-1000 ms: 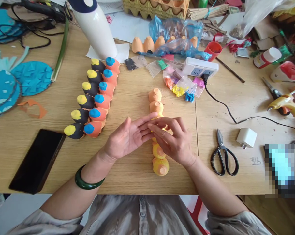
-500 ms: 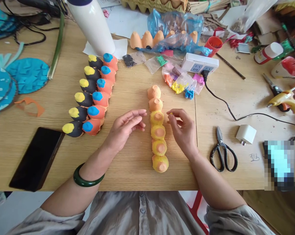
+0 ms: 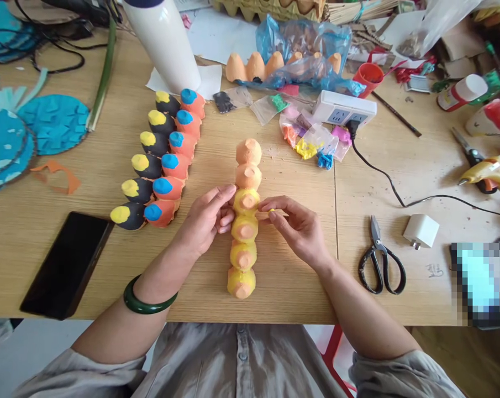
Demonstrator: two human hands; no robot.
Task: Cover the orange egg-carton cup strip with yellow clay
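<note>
An upright-running strip of egg-carton cups [image 3: 246, 229] lies in front of me, its two far cups plain orange and the nearer ones coated yellow around orange tips. My left hand [image 3: 210, 215] grips the strip's left edge, thumb by the third cup from the far end. On the other side, my right hand [image 3: 295, 226] pinches a small bit of yellow clay [image 3: 271, 210] between thumb and index finger, close to the same cup. To the left stand a black strip with yellow tips [image 3: 149, 166] and an orange-red strip with blue tips [image 3: 177, 163], side by side.
Black-handled scissors [image 3: 377, 254] and a white charger [image 3: 421, 230] lie right of my right arm. A black phone [image 3: 67, 264] is at left. Farther back are a white bottle [image 3: 167, 44], clay bags [image 3: 310, 146], a power strip [image 3: 344, 108] and its cable.
My left hand has closed on the strip, which has shifted left and tilted slightly. My right hand has moved left and a little down, nearer the cups. The whole view has shifted slightly.
</note>
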